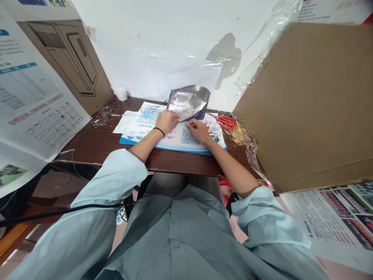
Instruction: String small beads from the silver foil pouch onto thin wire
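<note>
A silver foil pouch (189, 100) takes centre stage, propped at the far edge of a blue-and-white printed brochure (171, 134), its lower lip turned toward the person and a pinkish speckle showing there. In comes the left hand (167, 121), a black wristband (159, 131) at its wrist, the grip narrow, fingers bunched right at the foil's edge. The right hand (199, 130) sits just beside it, its grip narrow too, with the fingertips (189, 124) low by the pouch's corner. From this view, there's no telling whether either hand is truly pinching the foil.

Both forearms lie across the near edge of the dark wooden desk (87, 149), apparently to steady the hands for close work. The brochure seems to serve as a flat mat under the pouch, with a white paper sheet (125, 122) poking out on the left. Over to the right, red-handled scissors (226, 122) and a heap of brass pins (236, 134) lie within reach but clear of the hands. On the left sits a tangle of thin wire (106, 114). A cardboard panel (305, 105) closes off the right side, perhaps as a screen, and the light-blue sleeves (110, 182) sit bunched above the elbows, well away from the pouch.
</note>
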Demonstrator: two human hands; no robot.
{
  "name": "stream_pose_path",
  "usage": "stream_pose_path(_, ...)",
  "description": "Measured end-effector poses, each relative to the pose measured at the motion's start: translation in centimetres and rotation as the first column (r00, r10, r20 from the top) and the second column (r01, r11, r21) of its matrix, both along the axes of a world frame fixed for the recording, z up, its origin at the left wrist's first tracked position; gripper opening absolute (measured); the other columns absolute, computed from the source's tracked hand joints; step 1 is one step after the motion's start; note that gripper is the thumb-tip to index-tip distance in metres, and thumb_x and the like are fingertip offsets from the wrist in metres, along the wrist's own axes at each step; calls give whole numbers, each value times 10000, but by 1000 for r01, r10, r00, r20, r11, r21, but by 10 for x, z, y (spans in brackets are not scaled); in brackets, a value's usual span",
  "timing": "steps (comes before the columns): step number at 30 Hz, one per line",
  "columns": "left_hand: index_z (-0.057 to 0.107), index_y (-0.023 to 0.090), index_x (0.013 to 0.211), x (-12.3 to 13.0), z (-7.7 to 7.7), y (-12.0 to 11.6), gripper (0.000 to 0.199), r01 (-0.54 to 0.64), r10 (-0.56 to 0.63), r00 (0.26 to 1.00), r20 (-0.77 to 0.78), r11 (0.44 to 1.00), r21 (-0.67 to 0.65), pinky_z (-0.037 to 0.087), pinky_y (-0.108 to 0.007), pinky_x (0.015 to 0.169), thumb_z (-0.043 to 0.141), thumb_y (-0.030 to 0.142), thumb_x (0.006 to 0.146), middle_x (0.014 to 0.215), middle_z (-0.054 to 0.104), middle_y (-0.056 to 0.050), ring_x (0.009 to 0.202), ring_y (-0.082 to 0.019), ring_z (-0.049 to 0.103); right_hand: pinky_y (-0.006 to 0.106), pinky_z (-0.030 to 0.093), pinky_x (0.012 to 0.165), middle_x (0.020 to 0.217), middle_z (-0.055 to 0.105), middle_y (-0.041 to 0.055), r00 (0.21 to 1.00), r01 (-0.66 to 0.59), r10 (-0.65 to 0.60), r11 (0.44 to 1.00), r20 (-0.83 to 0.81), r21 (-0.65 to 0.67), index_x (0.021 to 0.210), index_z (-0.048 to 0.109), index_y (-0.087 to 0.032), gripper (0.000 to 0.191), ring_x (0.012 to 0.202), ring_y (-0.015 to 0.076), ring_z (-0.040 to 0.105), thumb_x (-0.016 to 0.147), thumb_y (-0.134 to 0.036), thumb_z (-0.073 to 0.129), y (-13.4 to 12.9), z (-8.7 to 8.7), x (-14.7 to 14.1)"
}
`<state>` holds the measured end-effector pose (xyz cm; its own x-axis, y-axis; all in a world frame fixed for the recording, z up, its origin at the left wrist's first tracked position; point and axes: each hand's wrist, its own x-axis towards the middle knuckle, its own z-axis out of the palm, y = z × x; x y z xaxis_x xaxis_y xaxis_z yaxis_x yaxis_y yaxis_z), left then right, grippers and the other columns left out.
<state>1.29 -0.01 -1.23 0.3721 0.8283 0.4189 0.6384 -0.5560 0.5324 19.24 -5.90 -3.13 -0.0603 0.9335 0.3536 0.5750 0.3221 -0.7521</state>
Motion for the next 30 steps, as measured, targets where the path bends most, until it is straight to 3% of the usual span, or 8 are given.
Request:
stream_pose_path(3, 786, 200, 824, 4, 2, -4, 149, -68, 71, 992, 108, 997, -28, 451, -410, 964, 639, 190, 801, 942, 764, -77, 968, -272, 644, 268, 357, 634, 572, 490, -50, 1000, 13, -13, 1000, 1, 26, 710, 556, -214, 153, 603, 131, 460, 834, -304, 551, 1, -1, 0)
stream_pose_path(6, 772, 159, 897, 9, 3, -11, 147, 45, 69, 923, 379, 958, -285, 510, -351, 856, 669, 158, 793, 862, 757, -69, 817, -209, 676, 268, 366, 636, 577, 519, -44, 999, 38, -37, 998, -15, 52, 737, 606, -204, 150, 598, 132, 473, 832, -314, 571, 2, -3, 2)
stream_pose_path(10, 748, 114, 894, 14, 2, -18, 125, 347, 125, 744, 656, 767, -540, 534, -310, 820, 680, 85, 792, 805, 741, -70, 737, -147, 683, 272, 395, 655, 625, 605, -17, 996, 77, -72, 993, -56, 85, 808, 678, -185, 166, 620, 143, 533, 835, -327, 598, 4, -4, 4)
stream_pose_path(13, 741, 92, 849, 15, 2, -19, 109, 485, 180, 647, 741, 653, -582, 539, -288, 871, 666, 29, 799, 812, 742, -81, 757, -122, 685, 280, 437, 712, 747, 698, 17, 991, 116, -109, 988, -79, 98, 845, 712, -183, 168, 681, 154, 592, 839, -315, 609, 2, -2, 4)
stream_pose_path(16, 738, 89, 850, 15, 2, -19, 117, 567, 215, 575, 789, 590, -574, 534, -270, 916, 646, 20, 830, 857, 748, -88, 791, -109, 689, 295, 459, 754, 837, 739, 27, 988, 142, -135, 984, -72, 108, 883, 730, -197, 183, 723, 165, 621, 866, -316, 592, 0, 1, 4)
stream_pose_path(23, 717, 124, 905, 15, -5, -16, 174, 562, 265, 568, 779, 567, -602, 536, -272, 891, 610, -2, 850, 825, 733, -63, 759, -98, 676, 309, 468, 766, 840, 740, 23, 984, 179, -175, 972, -44, 150, 973, 680, -215, 140, 722, 178, 638, 870, -247, 591, -1, 1, 3)
stream_pose_path(30, 691, 141, 873, 16, -10, -13, 73, 549, 203, 619, 759, 578, -603, 528, -293, 865, 663, 78, 850, 854, 726, -58, 741, -95, 653, 286, 415, 694, 740, 673, 4, 984, 168, -175, 973, 27, 160, 844, 649, -217, 88, 681, 164, 580, 873, -246, 571, -1, 3, 2)
